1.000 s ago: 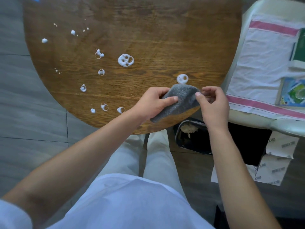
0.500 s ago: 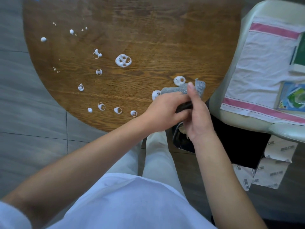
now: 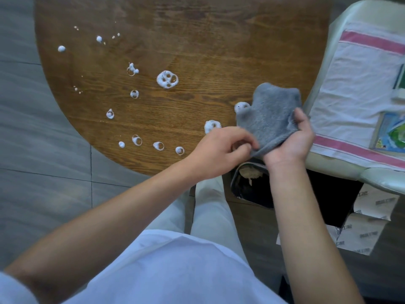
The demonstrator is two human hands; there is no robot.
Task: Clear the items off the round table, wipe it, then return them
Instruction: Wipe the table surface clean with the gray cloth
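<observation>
- Round wooden bench (image 3: 197, 36), brown with strong grain, spotted with white foam blobs (image 3: 167, 79) and rings across its left and near parts.
- Grey tiled floor (image 3: 32, 150) to the left; pale padded seat (image 3: 324, 53) to the right, draped with a white towel with pink stripes (image 3: 350, 84) carrying a colourful packet (image 3: 392, 132).
- Dark bin (image 3: 252, 189) below the bench edge; printed paper sheets (image 3: 361, 233) on the floor at right.
- Compared with half a second ago: grey cloth (image 3: 269, 115) no longer bunched between the hands, now spread open and lifted above the near right bench edge; hands parted.
- Cloth long axis running from lower left to upper right, free edge pointing away toward the bench centre, beside two foam blobs.
- Right hand (image 3: 291, 139) grip grasping the cloth at its right side, thumb on top; left hand (image 3: 221, 148) grip pinching the lower corner.
</observation>
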